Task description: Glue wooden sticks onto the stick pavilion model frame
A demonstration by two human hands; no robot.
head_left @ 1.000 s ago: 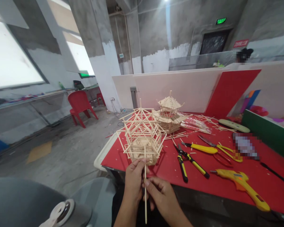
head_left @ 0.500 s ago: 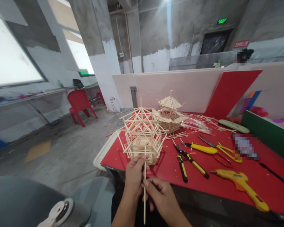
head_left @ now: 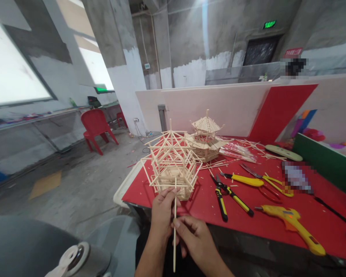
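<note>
A thin wooden stick [head_left: 175,215] points away from me, pinched by both hands in front of the table edge. My left hand [head_left: 164,204] grips it near its far end, fingers closed. Lower down, my right hand [head_left: 192,232] pinches the same stick between thumb and fingers. Just beyond the stick's tip stands an open pavilion frame [head_left: 173,161] built of similar sticks. Behind it to the right is a second stick pavilion [head_left: 207,134] with filled-in roofs.
On the red tabletop [head_left: 198,209] lie black-and-yellow pruning shears [head_left: 223,192], yellow-handled pliers [head_left: 245,180], scissors [head_left: 276,184], a yellow glue gun [head_left: 294,223] and bagged sticks [head_left: 239,151]. A grey-white flask [head_left: 83,257] is at lower left. A person [head_left: 295,69] is beyond the partition.
The view has shifted very slightly. Both hands keep their hold on the stick in nearly the same place, and the pavilions and tools have not moved.
</note>
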